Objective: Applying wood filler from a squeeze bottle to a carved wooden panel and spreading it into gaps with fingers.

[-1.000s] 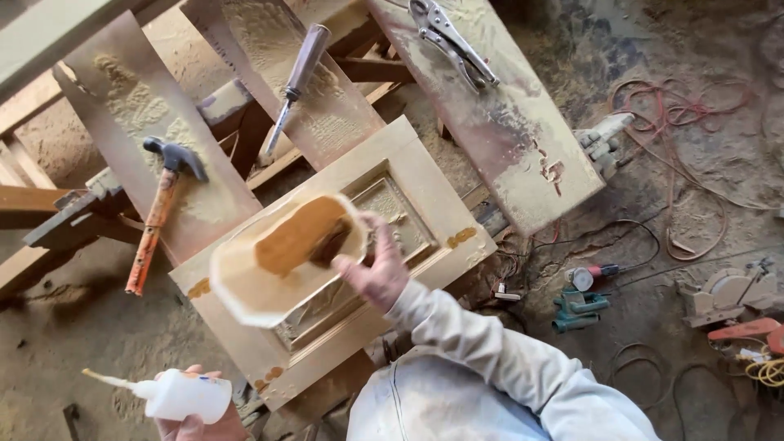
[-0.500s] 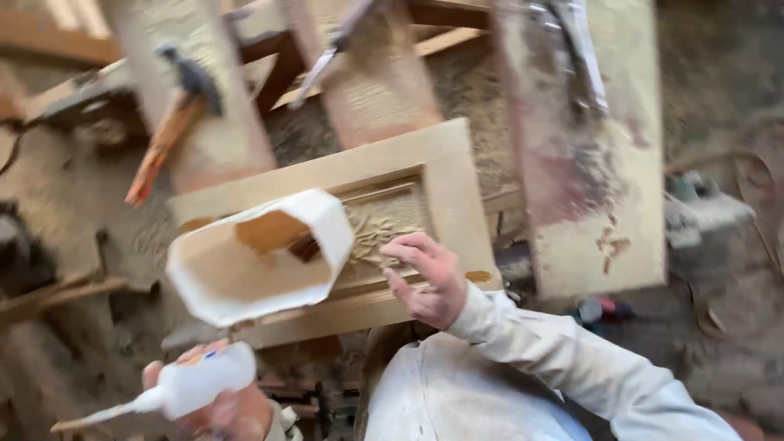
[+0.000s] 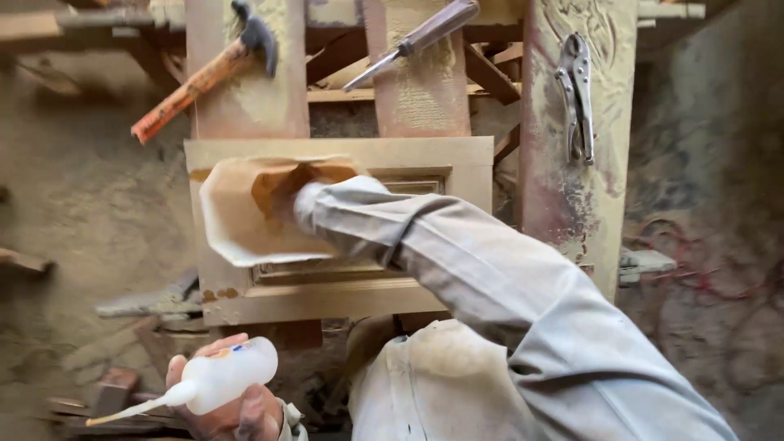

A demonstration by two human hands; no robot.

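While my left hand (image 3: 224,408) grips the glue bottle (image 3: 220,377) as before, my right arm (image 3: 392,229) has just plunged into the cut-open tub (image 3: 237,220) on the panel's (image 3: 457,155) left edge; fingers hidden, can't tell.

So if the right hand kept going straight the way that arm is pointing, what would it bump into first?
The right hand is hidden inside the cut-open white container. Going on along the sleeve, it would likely meet the container's inner wall first, though depth is hard to judge.

I see a cut-open container (image 3: 245,214) on the panel (image 3: 425,155) — hammer (image 3: 204,73), chisel (image 3: 412,42), pliers (image 3: 577,94) beyond my right arm (image 3: 457,253); bottle (image 3: 220,377) in left hand (image 3: 233,412).
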